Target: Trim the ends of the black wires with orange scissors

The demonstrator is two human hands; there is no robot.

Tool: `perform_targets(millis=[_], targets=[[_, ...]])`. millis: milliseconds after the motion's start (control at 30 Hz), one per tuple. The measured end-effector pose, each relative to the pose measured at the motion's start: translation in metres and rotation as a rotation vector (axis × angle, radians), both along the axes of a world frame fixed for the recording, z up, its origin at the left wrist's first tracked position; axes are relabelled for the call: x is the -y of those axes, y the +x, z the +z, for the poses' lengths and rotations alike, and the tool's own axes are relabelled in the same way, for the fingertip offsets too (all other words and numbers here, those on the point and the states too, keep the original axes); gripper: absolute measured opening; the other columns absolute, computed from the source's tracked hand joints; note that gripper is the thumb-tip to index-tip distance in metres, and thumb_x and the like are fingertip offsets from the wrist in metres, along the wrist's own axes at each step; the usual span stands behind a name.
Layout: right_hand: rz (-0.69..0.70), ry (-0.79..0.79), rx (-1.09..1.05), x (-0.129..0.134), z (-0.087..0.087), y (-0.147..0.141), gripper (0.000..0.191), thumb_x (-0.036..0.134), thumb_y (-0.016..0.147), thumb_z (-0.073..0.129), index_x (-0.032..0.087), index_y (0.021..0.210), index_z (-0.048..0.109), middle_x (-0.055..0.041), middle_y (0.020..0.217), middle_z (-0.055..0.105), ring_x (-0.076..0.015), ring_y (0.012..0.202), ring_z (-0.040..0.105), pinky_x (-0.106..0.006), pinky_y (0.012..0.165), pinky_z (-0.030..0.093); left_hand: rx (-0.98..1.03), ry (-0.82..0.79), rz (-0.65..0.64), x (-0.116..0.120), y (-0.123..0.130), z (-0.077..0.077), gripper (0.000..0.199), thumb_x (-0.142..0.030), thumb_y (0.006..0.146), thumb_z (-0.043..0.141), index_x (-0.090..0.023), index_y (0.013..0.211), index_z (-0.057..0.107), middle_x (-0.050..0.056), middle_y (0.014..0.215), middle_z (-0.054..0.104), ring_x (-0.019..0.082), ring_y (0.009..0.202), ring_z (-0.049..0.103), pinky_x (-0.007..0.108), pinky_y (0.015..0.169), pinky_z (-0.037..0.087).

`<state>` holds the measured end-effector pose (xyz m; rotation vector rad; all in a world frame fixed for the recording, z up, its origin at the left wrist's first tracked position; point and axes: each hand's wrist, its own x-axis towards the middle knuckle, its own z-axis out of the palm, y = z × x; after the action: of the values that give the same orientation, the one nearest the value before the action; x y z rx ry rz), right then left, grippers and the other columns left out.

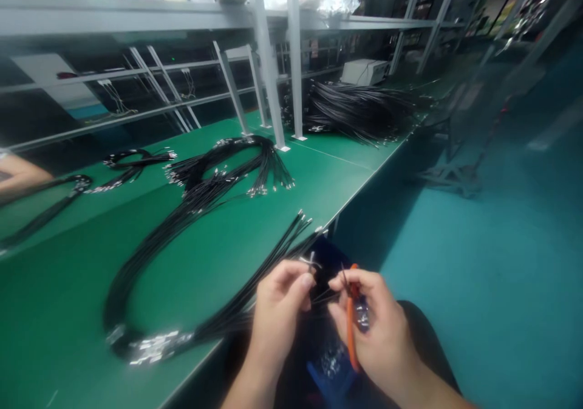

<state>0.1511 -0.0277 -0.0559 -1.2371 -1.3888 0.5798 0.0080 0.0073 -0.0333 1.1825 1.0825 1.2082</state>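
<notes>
On the green tabletop (191,263), a looped black cable bundle (130,272) lies left of the left hand (277,302); white metal posts (295,62) stand beyond. That hand pinches a white-ended cable tip (310,262); the right hand (382,321), partly curled, grips orange-handled metal pliers (350,330).

Your left hand (279,302) hid most of the cable end (310,261) it pinched. Your right hand (380,318) covered part of the orange-handled cutters (350,333). The bits (332,361) in the blue tray (321,386) were a blur, and the left edge cut off another person's arm (20,175).
</notes>
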Motion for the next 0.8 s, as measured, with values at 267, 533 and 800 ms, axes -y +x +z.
perform_targets(millis=[267,533,800], targets=[[0.412,-0.726,-0.68,0.007,0.032,-0.004,0.023,0.027,0.072,0.069,0.016,0.088,0.057,0.0007,0.062,0.064,-0.0032,0.034,0.041,-0.017,0.038,0.033,-0.037,0.099,0.092,0.003,0.005,-0.001,0.003,-0.021,0.08,0.064,-0.02,0.08,0.066,-0.002,0.074,0.063,0.007,0.057,0.054,0.016,0.055,0.046],[0.38,-0.758,-0.816,0.001,0.041,-0.013,0.032,0.038,0.069,0.073,0.016,0.082,0.054,0.0004,0.06,0.065,-0.0021,0.032,0.039,-0.016,0.036,0.027,-0.083,0.103,0.07,0.007,0.009,0.002,0.005,-0.017,0.079,0.064,-0.02,0.076,0.067,-0.002,0.071,0.065,0.011,0.066,0.062,0.017,0.06,0.05],[0.351,-0.819,-0.735,0.0,0.036,-0.012,0.04,0.046,0.067,0.073,0.017,0.084,0.053,0.0034,0.055,0.062,-0.0019,0.027,0.038,-0.014,0.029,0.028,-0.14,0.112,0.043,0.004,0.01,0.0,0.005,-0.017,0.08,0.064,-0.02,0.076,0.066,-0.003,0.07,0.063,0.009,0.063,0.059,0.014,0.057,0.047]])
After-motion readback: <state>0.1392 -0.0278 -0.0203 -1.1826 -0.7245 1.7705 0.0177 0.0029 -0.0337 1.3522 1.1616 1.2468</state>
